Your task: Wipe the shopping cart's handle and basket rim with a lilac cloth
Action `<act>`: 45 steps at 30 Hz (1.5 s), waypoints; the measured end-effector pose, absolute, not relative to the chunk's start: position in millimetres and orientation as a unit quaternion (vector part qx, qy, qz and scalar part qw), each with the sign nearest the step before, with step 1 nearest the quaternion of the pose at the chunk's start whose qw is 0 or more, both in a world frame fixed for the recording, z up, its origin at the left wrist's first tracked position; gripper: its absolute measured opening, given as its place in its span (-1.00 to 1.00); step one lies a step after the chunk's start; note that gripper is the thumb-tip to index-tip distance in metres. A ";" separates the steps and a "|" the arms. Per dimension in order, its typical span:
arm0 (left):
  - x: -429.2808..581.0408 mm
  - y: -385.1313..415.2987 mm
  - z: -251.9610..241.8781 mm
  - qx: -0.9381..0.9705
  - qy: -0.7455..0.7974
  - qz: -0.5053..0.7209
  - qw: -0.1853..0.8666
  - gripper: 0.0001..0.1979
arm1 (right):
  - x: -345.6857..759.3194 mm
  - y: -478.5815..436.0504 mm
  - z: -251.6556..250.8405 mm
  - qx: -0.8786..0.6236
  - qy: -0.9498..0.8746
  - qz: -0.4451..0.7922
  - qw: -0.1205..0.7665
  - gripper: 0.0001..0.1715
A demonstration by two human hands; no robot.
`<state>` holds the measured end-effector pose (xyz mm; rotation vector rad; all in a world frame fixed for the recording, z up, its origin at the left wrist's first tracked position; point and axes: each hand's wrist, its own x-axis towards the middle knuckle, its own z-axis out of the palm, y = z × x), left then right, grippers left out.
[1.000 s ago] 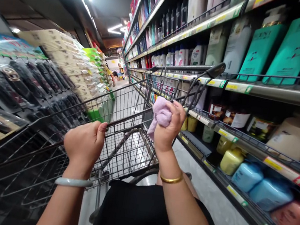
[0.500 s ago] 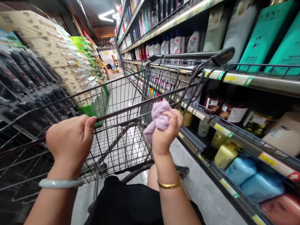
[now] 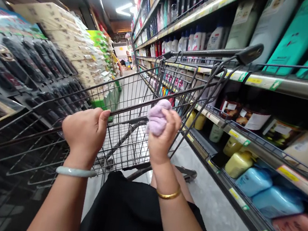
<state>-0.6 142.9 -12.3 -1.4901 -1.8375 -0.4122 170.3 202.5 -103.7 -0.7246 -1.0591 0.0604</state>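
A dark wire shopping cart (image 3: 131, 109) stands tilted across the view in front of me. My left hand (image 3: 84, 132) is wrapped round the cart's near top rail, thumb along it, with a pale bangle at the wrist. In my right hand (image 3: 165, 134) a crumpled lilac cloth (image 3: 158, 117) is squeezed, bunching out past the fingers. That hand is just on the near side of the cart's wire wall; whether it touches the wire I cannot tell. A gold bracelet circles its wrist. The cart's handle bar (image 3: 209, 55) slants up to the right, with no hand on it.
Along the right run shelves (image 3: 296, 89) of bottles and jars, close to the cart; blue bottles (image 3: 277, 199) sit low down. To the left hang packaged dark goods (image 3: 25, 61) beside stacked patterned boxes (image 3: 58, 39). An aisle floor (image 3: 140, 80) stretches away ahead.
The view has turned slightly left, so shelves and cart sit further right. My right hand with the cloth has drawn closer to my left hand, which keeps its grip on the rail.
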 end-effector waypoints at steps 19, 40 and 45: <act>4.6 131.7 -12.2 -0.585 -0.705 -0.146 0.373 -0.44 | 138.8 179.4 -113.5 -0.300 -0.596 0.042 0.743 -0.47; -6.1 132.8 -2.5 -0.585 -0.744 -0.095 0.310 -0.43 | 149.4 194.6 -121.2 -0.343 -0.654 0.010 0.674 -0.67; -7.9 135.2 -2.6 -0.598 -0.743 -0.204 0.222 -0.47 | 155.7 204.5 -124.7 -0.406 -0.617 0.024 0.674 -0.65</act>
